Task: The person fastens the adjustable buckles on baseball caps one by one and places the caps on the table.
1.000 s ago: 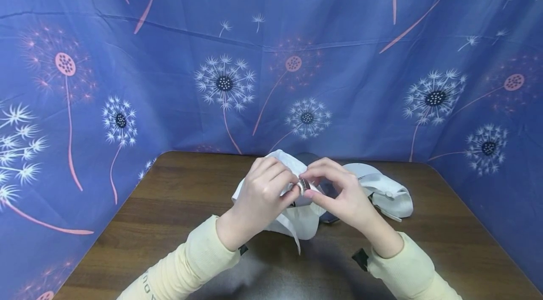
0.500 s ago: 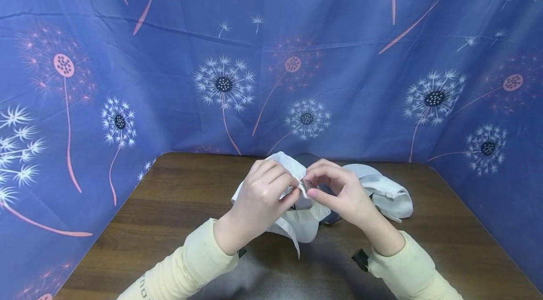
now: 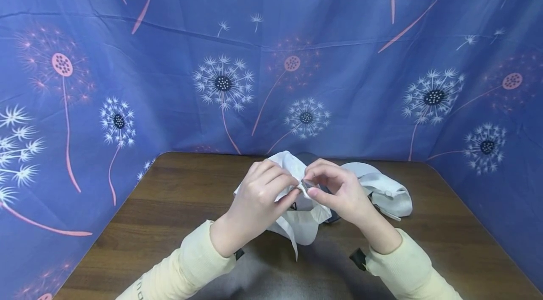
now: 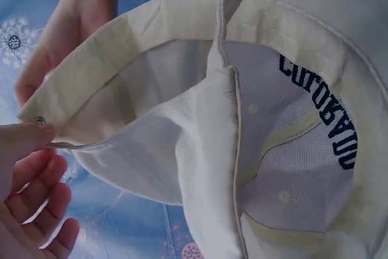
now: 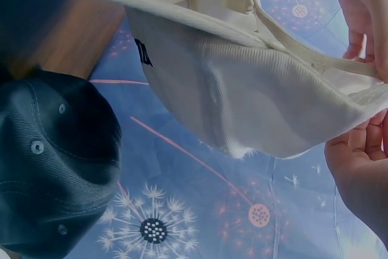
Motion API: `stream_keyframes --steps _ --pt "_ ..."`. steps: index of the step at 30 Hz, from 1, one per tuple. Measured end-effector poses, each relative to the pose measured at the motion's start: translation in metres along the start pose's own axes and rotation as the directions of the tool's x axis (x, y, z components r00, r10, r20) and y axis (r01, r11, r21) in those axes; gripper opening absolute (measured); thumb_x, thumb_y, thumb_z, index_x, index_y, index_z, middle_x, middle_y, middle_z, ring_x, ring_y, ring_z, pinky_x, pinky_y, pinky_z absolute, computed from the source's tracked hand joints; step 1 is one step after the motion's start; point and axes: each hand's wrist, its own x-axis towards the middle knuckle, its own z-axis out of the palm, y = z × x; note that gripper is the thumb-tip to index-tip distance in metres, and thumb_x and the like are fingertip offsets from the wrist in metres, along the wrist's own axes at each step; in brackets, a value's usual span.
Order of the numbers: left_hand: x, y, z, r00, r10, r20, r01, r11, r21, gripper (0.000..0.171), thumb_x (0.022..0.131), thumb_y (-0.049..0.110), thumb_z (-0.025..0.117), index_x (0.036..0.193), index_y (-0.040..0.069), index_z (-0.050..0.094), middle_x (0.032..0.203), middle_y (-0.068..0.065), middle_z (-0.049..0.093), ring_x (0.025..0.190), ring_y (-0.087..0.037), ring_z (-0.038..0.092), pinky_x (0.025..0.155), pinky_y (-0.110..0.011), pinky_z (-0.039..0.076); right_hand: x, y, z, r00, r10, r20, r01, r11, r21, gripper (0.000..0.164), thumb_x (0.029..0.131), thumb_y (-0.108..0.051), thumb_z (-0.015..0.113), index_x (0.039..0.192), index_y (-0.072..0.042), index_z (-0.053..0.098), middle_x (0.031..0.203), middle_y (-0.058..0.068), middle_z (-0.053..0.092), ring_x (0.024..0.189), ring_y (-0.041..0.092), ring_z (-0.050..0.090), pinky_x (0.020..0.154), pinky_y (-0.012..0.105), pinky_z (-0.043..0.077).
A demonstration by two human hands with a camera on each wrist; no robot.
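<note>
A white baseball cap (image 3: 303, 229) is held up over the table, its inside showing with dark lettering (image 4: 324, 110) in the left wrist view. At the end of its back strap is a small metal buckle (image 3: 306, 184). My left hand (image 3: 260, 194) pinches the strap end between thumb and fingers. Opposite it, my right hand (image 3: 339, 189) pinches the buckle with thumb and index finger. In the right wrist view the cap's crown (image 5: 242, 98) hangs between the brim and the hands. Fingers partly hide the buckle.
Right of the hands, a second pale cap (image 3: 388, 196) lies on the brown wooden table (image 3: 178, 205). A dark cap (image 5: 54, 162) sits behind the held one. A blue curtain (image 3: 352, 78) with dandelion prints encloses the table's back and sides.
The buckle has tilted between the fingers and shows a narrower face. The held cap has shifted slightly, with its hanging edge a little lower. Both hands stay in nearly the same place.
</note>
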Motion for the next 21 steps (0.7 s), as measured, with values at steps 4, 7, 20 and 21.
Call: stream_keyframes --steps 4,7,20,21 --pt "-0.008 0.003 -0.006 0.998 -0.051 0.028 0.052 0.998 -0.03 0.014 0.072 0.015 0.072 0.084 0.012 0.066 0.08 0.004 0.062 0.081 -0.011 0.054 0.068 -0.026 0.039 0.0 0.003 -0.001 1.0 0.009 -0.022 -0.009 1.0 0.008 0.019 0.077 0.008 0.061 0.094 0.001 0.059 0.093 0.008 0.056 0.084 0.017 0.053 0.074 0.027 0.048" --pt "-0.017 0.006 -0.009 0.995 -0.085 0.046 0.088 0.995 -0.051 0.016 0.07 0.013 0.073 0.084 0.011 0.066 0.081 0.004 0.062 0.08 -0.011 0.054 0.07 -0.026 0.041 0.001 0.005 -0.002 0.999 0.02 -0.045 -0.019 1.0 0.008 0.019 0.077 0.007 0.061 0.094 0.001 0.059 0.093 0.008 0.056 0.085 0.016 0.053 0.074 0.027 0.048" --pt "-0.064 0.01 -0.004 0.93 -0.31 0.199 0.34 0.931 -0.135 0.018 0.067 0.017 0.076 0.08 0.016 0.063 0.079 0.01 0.06 0.078 -0.005 0.052 0.072 -0.018 0.042 0.0 0.011 -0.005 0.988 0.102 -0.112 -0.103 0.995 -0.004 0.018 0.077 0.007 0.062 0.093 -0.001 0.06 0.096 0.012 0.055 0.087 0.018 0.054 0.074 0.027 0.049" --pt "-0.068 0.011 -0.002 0.916 -0.333 0.224 0.369 0.918 -0.142 0.017 0.067 0.018 0.076 0.079 0.017 0.063 0.078 0.011 0.059 0.077 -0.003 0.052 0.071 -0.016 0.043 0.0 0.011 -0.005 0.988 0.105 -0.113 -0.106 0.994 -0.006 0.018 0.077 0.007 0.062 0.093 -0.001 0.06 0.096 0.012 0.055 0.086 0.018 0.054 0.074 0.027 0.049"
